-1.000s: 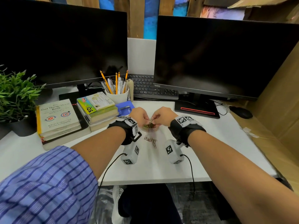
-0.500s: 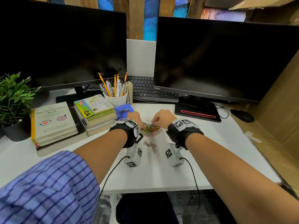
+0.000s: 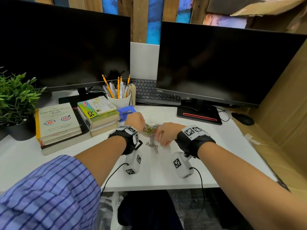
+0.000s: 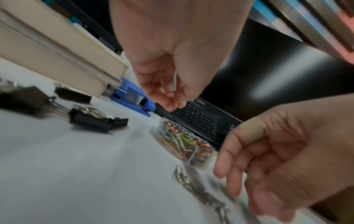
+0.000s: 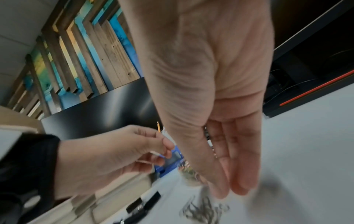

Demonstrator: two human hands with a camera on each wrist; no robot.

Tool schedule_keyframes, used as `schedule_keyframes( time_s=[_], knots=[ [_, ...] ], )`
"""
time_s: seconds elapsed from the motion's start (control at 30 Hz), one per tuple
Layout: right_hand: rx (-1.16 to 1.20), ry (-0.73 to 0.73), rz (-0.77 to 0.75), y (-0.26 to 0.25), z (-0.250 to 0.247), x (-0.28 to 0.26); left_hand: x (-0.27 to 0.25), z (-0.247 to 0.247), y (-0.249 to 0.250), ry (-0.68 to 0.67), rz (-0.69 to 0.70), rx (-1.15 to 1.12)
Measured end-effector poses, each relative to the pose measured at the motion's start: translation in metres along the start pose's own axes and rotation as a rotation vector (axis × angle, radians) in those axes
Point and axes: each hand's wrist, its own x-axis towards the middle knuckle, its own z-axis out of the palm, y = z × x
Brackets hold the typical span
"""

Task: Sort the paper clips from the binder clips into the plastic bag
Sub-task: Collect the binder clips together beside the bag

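Observation:
A clear plastic bag (image 3: 151, 130) full of coloured paper clips lies on the white desk (image 3: 166, 173). My left hand (image 3: 138, 122) pinches the bag's upper edge between thumb and fingers (image 4: 172, 103). A small heap of silver paper clips (image 3: 152, 146) lies just in front of the bag (image 4: 184, 144). My right hand (image 3: 163, 140) hovers over that heap (image 5: 205, 212) with straight fingers (image 5: 237, 174) pointing down and nothing in them; it is motion-blurred. Black binder clips (image 4: 90, 121) lie to the left of the bag, hidden under my left wrist in the head view.
A blue hole punch (image 3: 126, 112), two book stacks (image 3: 98, 113) and a white pencil cup (image 3: 118, 100) stand left and behind. Two monitors (image 3: 224, 67), a keyboard (image 3: 154, 93) and a mouse (image 3: 243, 118) line the back. A cardboard wall (image 3: 282, 105) borders the right.
Both hands held the bag up by its mouth. The bag has come down onto the desk, and my right hand has let go and moved nearer, over the silver clips.

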Motion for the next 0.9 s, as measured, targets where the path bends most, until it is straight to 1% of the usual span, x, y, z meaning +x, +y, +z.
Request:
schedule_keyframes(
  time_s=[0.03, 0.07, 0.13, 0.2, 0.27, 0.37, 0.47, 0.57, 0.67, 0.9],
  knots=[
    [-0.044, -0.029, -0.010, 0.000, 0.003, -0.003, -0.005, 0.000, 0.001, -0.022, 0.038, 0.005],
    [-0.090, -0.031, -0.032, -0.001, 0.007, -0.005, -0.010, -0.001, 0.002, -0.078, 0.091, 0.029],
    [-0.163, 0.017, -0.088, -0.002, 0.014, -0.009, -0.021, 0.002, 0.001, -0.233, 0.185, 0.141],
    [-0.202, 0.063, -0.131, -0.004, 0.021, -0.009, -0.029, 0.004, -0.003, -0.310, 0.214, 0.273],
    [-0.206, 0.085, -0.151, -0.005, 0.025, -0.006, -0.033, 0.008, -0.010, -0.358, 0.208, 0.340],
    [-0.202, 0.131, -0.146, -0.007, 0.031, -0.004, -0.038, 0.012, -0.011, -0.362, 0.237, 0.347],
    [-0.208, 0.174, -0.136, -0.010, 0.037, 0.002, -0.042, 0.014, 0.001, -0.382, 0.259, 0.360],
    [-0.194, 0.173, -0.110, -0.013, 0.041, 0.011, -0.041, 0.016, 0.008, -0.410, 0.230, 0.351],
    [-0.162, 0.183, -0.087, -0.013, 0.042, 0.012, -0.039, 0.019, 0.007, -0.405, 0.205, 0.333],
    [-0.109, 0.174, -0.113, -0.007, 0.041, 0.010, -0.039, 0.017, 0.005, -0.414, 0.170, 0.359]
  ],
)
